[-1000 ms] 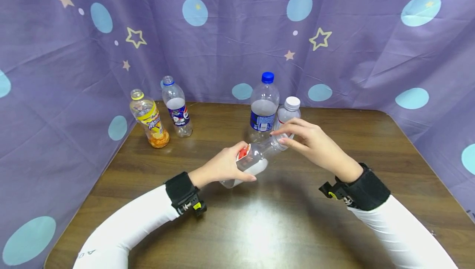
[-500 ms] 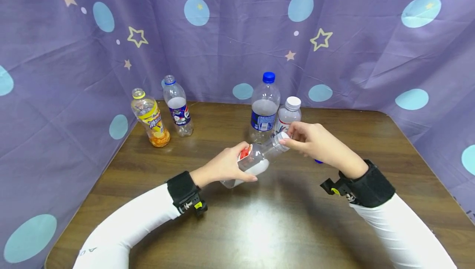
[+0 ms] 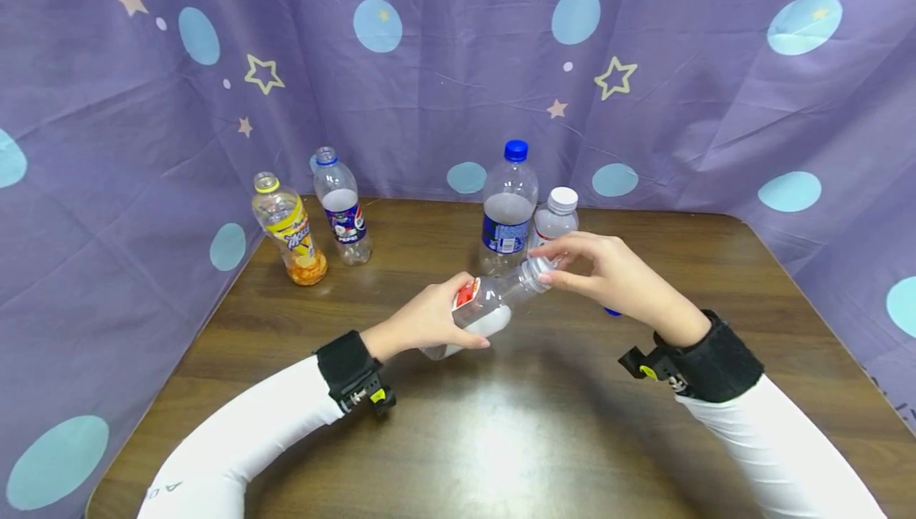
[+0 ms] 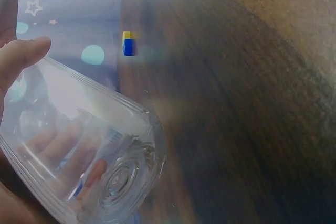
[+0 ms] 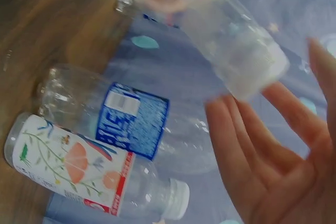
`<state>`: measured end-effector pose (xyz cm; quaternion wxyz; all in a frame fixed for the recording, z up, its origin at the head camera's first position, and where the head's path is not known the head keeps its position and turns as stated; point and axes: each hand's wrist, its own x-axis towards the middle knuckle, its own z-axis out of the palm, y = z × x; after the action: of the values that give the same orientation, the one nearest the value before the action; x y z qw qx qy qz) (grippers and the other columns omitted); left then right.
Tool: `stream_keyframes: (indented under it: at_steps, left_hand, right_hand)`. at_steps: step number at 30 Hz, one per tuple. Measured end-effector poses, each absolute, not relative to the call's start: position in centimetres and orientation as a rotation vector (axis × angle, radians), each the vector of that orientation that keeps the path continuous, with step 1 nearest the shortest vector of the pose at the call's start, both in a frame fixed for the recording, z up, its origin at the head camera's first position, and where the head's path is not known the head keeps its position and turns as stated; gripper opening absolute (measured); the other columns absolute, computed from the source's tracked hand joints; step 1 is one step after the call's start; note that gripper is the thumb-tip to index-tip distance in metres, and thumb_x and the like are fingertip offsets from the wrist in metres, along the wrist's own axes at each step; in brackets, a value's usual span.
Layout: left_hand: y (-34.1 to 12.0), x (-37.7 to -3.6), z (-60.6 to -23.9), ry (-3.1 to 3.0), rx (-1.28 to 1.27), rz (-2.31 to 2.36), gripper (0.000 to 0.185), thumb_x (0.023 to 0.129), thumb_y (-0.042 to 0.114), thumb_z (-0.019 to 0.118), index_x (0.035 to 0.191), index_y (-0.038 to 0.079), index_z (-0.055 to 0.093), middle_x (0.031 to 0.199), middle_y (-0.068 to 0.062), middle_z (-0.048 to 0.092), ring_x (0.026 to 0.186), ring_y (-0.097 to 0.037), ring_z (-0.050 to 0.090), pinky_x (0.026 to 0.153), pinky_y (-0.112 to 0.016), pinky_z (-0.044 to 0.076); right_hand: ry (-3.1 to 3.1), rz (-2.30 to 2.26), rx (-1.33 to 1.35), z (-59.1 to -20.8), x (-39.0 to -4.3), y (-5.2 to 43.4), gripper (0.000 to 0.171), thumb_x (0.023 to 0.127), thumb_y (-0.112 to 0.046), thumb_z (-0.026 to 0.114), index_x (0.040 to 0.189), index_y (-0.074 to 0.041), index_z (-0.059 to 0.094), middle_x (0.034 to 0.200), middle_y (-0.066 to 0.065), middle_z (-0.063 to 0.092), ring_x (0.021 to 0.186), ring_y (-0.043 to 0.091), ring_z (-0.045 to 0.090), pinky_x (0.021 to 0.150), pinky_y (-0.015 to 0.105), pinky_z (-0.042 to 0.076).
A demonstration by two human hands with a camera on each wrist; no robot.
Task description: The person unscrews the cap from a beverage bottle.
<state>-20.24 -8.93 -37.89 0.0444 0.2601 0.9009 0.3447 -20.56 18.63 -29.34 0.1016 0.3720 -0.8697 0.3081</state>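
1. Head view: the wooden table carried four upright bottles at the back, the blue-capped bottle and white-capped bottle standing just behind the hands.
2. The clear bottle was held above the table's middle, tilted, its long axis running from its base at lower left up to its neck at upper right.
3. The left hand was wrapped round the bottle's lower body, fingers curled about it.
4. The right hand sat at the upper end, nearer the neck than the left.
5. The white cap lay at the right fingertips; in the right wrist view the fingers were spread nearly straight, just beside the cap, not clamped.
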Motion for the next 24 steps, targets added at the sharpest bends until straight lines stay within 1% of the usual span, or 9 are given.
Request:
stream_keyframes:
  at_steps: [3, 4, 7, 11, 14, 17, 19, 21, 24]
  left_hand:
    - [-8.9, -20.2, -37.8, 2.752, 0.795, 1.045, 0.073, 0.061, 0.044, 0.088, 0.118, 0.02, 0.05, 0.098, 0.007, 0.065, 0.084, -0.008, 0.061, 0.074, -0.026, 0.05]
    - [-8.9, -20.2, -37.8, 2.75, 0.797, 1.047, 0.072, 0.061, 0.044, 0.088, 0.118, 0.021, 0.05, 0.098, 0.007, 0.065, 0.084, -0.008, 0.062, 0.074, -0.026, 0.05]
    - [-8.8, -20.3, -37.7, 2.758, 0.799, 1.042, 0.072, 0.061, 0.044, 0.088, 0.117, 0.021, 0.05, 0.097, 0.007, 0.065, 0.083, -0.008, 0.062, 0.073, -0.025, 0.051]
    - [-8.6, -20.3, -37.5, 2.769, 0.795, 1.031, 0.071, 0.061, 0.044, 0.088, 0.116, 0.021, 0.05, 0.095, 0.008, 0.065, 0.082, -0.008, 0.062, 0.073, -0.025, 0.051]
    - [-8.6, -20.4, -37.6, 2.766, 0.792, 1.024, 0.071, 0.061, 0.044, 0.088, 0.116, 0.021, 0.05, 0.095, 0.008, 0.066, 0.082, -0.008, 0.062, 0.073, -0.025, 0.051]
    - [-8.5, -20.5, -37.7, 2.767, 0.792, 1.014, 0.071, 0.061, 0.045, 0.088, 0.116, 0.021, 0.05, 0.096, 0.007, 0.065, 0.082, -0.008, 0.062, 0.073, -0.025, 0.05]
    - [-8.6, -20.6, -37.7, 2.767, 0.793, 1.013, 0.071, 0.061, 0.044, 0.088, 0.116, 0.021, 0.05, 0.096, 0.007, 0.065, 0.083, -0.008, 0.061, 0.073, -0.025, 0.05]
    - [-8.6, -20.6, -37.8, 2.77, 0.787, 1.011, 0.071, 0.06, 0.043, 0.089, 0.115, 0.021, 0.05, 0.096, 0.007, 0.065, 0.083, -0.008, 0.061, 0.074, -0.025, 0.05]
    - [-8.8, -20.7, -37.9, 2.763, 0.79, 1.024, 0.07, 0.061, 0.043, 0.088, 0.116, 0.02, 0.05, 0.097, 0.006, 0.066, 0.083, -0.008, 0.062, 0.075, -0.025, 0.05]
  right_hand:
    - [-2.546, 0.948, 1.039, -29.7, -20.7, 18.1, 0.018, 0.086, -0.018, 0.073, 0.104, -0.016, 0.072, 0.091, -0.005, 0.07, 0.076, 0.007, 0.062, 0.066, 0.022, 0.052]
    - [-2.561, 0.944, 1.008, -29.7, -20.7, 18.0, 0.017, 0.086, -0.02, 0.073, 0.103, -0.016, 0.071, 0.089, -0.005, 0.069, 0.073, 0.007, 0.062, 0.065, 0.023, 0.052]
    - [-2.676, 0.903, 0.899, -29.4, -20.8, 17.9, 0.021, 0.088, -0.029, 0.072, 0.103, -0.015, 0.068, 0.084, -0.003, 0.068, 0.069, 0.008, 0.062, 0.063, 0.027, 0.05]
    - [-2.898, 0.875, 0.749, -28.8, -20.9, 18.0, 0.029, 0.088, -0.041, 0.068, 0.091, -0.013, 0.063, 0.072, -0.001, 0.065, 0.06, 0.012, 0.058, 0.057, 0.03, 0.047]
    - [-3.001, 0.901, 0.697, -28.5, -21.0, 18.1, 0.036, 0.089, -0.045, 0.066, 0.081, -0.011, 0.058, 0.064, 0.0, 0.061, 0.055, 0.014, 0.056, 0.052, 0.03, 0.049]
    - [-3.021, 0.935, 0.722, -28.4, -21.0, 18.2, 0.033, 0.089, -0.042, 0.067, 0.083, -0.01, 0.058, 0.066, 0.0, 0.063, 0.054, 0.014, 0.058, 0.052, 0.029, 0.05]
    - [-2.991, 0.966, 0.776, -28.4, -21.1, 18.3, 0.028, 0.087, -0.034, 0.072, 0.088, -0.009, 0.06, 0.072, 0.002, 0.065, 0.058, 0.013, 0.06, 0.054, 0.028, 0.052]
    - [-2.938, 0.977, 0.844, -28.3, -21.1, 18.5, 0.026, 0.082, -0.026, 0.077, 0.095, -0.008, 0.063, 0.078, 0.002, 0.069, 0.064, 0.014, 0.064, 0.057, 0.027, 0.053]
    - [-2.858, 0.973, 0.927, -28.2, -21.2, 18.6, 0.035, 0.074, -0.017, 0.083, 0.104, -0.008, 0.067, 0.09, 0.005, 0.072, 0.076, 0.017, 0.069, 0.065, 0.027, 0.054]
